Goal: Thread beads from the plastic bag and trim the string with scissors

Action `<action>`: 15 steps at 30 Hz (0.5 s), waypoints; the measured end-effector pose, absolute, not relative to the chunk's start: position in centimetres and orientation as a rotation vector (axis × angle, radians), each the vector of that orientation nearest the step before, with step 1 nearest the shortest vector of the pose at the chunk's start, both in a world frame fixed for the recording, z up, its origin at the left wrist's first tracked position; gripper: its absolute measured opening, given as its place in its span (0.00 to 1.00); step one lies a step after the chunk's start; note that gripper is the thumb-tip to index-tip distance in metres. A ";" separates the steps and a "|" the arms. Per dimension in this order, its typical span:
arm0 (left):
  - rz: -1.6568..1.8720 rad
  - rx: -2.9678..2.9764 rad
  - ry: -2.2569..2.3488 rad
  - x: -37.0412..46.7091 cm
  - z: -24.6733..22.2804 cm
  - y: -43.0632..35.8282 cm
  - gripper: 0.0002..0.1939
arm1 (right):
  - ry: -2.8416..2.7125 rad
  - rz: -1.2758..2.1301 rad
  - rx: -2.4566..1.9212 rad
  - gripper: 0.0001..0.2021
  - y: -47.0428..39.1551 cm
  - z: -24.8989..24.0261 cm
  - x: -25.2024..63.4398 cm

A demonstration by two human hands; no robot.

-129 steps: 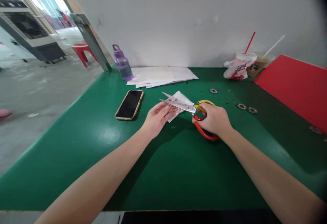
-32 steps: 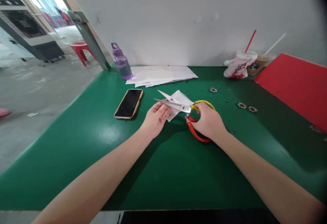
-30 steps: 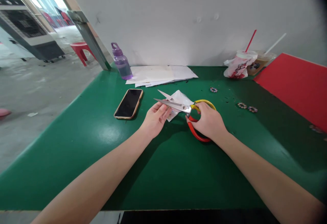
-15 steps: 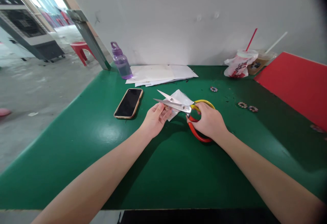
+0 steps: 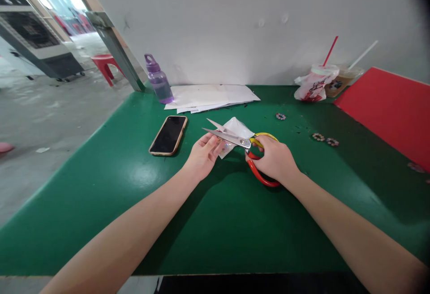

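Note:
My right hand [image 5: 273, 157] is closed on the handles of large scissors [image 5: 264, 178], one handle yellow and one red. The scissors' blades are parted and point left, just above my left hand [image 5: 203, 153]. Thumb and fingers of my left hand pinch something small and patterned, partly hidden by the lower blade; I cannot make out what it is. A clear plastic bag [image 5: 238, 126] lies behind and below the blades, its lower corner beside my left fingertips.
A phone [image 5: 169, 135] lies left of my hands. Behind stand a purple bottle [image 5: 160, 83], white papers [image 5: 211, 96] and two drink cups [image 5: 316, 83]. Small beaded rings [image 5: 281, 116] lie to the right, near a red board [image 5: 389, 110]. The green table [image 5: 101, 195] ends at the front.
Both hands hold almost the same pose. The scissors' blades have come slightly closer together, and the view has shifted a little.

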State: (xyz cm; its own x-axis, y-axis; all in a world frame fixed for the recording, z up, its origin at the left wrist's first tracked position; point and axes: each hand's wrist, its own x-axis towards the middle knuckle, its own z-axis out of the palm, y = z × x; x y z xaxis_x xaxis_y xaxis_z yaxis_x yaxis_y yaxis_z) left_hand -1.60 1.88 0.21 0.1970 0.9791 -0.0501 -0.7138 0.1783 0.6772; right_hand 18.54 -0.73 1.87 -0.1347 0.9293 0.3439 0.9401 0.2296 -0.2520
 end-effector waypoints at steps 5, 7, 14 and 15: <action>1.293 0.554 0.541 -1.6 0.1 1.9 0.05 | -2.088 -0.010 -1.770 0.13 -0.9 2.1 18.5; 1.298 0.559 0.536 -1.6 0.0 1.9 0.05 | -2.089 -0.030 -1.778 0.12 -0.9 2.1 18.6; 1.266 0.570 0.564 -1.6 0.1 1.8 0.08 | -2.106 -0.088 -1.806 0.13 -0.8 2.2 18.7; 1.257 0.572 0.572 -1.6 0.1 1.8 0.09 | -2.114 -0.101 -1.815 0.13 -0.8 2.3 18.7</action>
